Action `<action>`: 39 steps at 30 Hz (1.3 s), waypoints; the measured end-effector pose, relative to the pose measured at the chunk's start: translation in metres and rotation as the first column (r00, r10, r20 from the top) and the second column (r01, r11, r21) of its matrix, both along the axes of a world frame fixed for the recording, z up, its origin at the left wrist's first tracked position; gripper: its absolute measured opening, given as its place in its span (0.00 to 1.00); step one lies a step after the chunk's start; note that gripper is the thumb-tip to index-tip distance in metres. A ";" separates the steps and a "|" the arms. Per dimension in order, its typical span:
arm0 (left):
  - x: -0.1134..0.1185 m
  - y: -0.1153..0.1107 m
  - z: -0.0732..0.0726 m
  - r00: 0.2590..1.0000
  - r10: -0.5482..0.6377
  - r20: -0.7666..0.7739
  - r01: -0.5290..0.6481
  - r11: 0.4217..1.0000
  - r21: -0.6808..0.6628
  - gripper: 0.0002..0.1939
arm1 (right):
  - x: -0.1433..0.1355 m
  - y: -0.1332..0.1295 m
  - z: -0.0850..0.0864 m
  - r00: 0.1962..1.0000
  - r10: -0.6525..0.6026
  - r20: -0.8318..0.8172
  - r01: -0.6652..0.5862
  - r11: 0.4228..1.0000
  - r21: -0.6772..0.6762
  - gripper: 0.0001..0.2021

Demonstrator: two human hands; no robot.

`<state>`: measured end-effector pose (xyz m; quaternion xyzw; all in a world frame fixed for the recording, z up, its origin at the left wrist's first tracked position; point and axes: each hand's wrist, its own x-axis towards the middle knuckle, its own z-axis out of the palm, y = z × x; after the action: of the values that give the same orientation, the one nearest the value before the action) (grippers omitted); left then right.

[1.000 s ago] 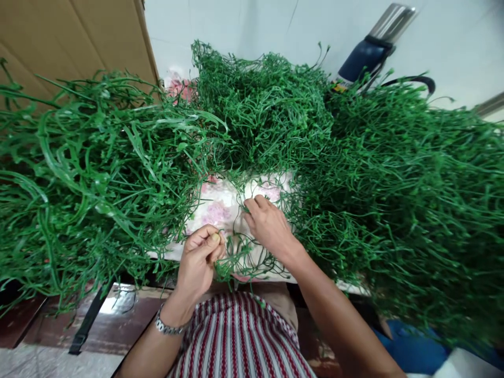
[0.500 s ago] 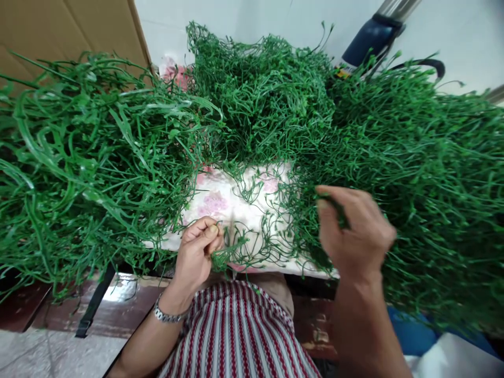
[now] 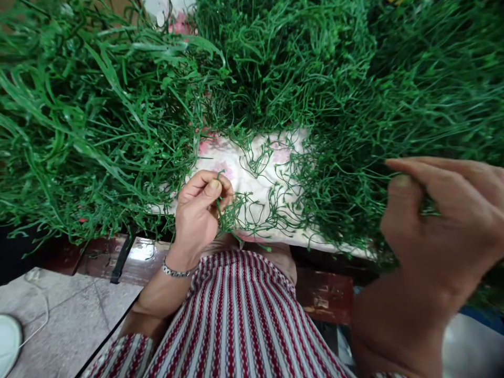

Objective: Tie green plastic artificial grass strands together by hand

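My left hand [image 3: 199,212], with a metal bracelet at the wrist, pinches a small bunch of thin green plastic stems [image 3: 240,212] over a floral cloth [image 3: 255,173]. Close to the camera at the right, my right hand [image 3: 441,231] is raised and blurred, thumb and fingers closed on a few green strands pulled from the right-hand pile of fine stems [image 3: 413,105]. Loose stems lie scattered on the cloth between the hands.
A heap of broader green plastic grass blades [image 3: 86,121] fills the left, and a tangled mound of stems [image 3: 275,58] sits at the back. A dark wooden bench edge [image 3: 326,294], a tiled floor [image 3: 59,310] and my striped red-and-white garment [image 3: 240,325] lie below.
My right hand left the cloth, swung right into the pile and rose toward the camera with strands in it. The left hand kept its bunch. The view tilted downward.
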<state>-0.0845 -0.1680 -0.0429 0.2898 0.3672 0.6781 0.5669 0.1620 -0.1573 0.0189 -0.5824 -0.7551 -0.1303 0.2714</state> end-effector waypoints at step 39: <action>0.012 -0.015 -0.018 0.906 -0.068 -0.417 0.089 0.996 0.031 0.02 | -0.082 0.006 -0.059 0.592 0.521 -0.615 -0.731 0.668 -0.138 0.19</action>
<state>-0.0724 -0.1828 -0.0606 0.4558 0.4508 0.5862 0.4954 0.0798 -0.1511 -0.0403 -0.3240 -0.8179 0.2883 0.3780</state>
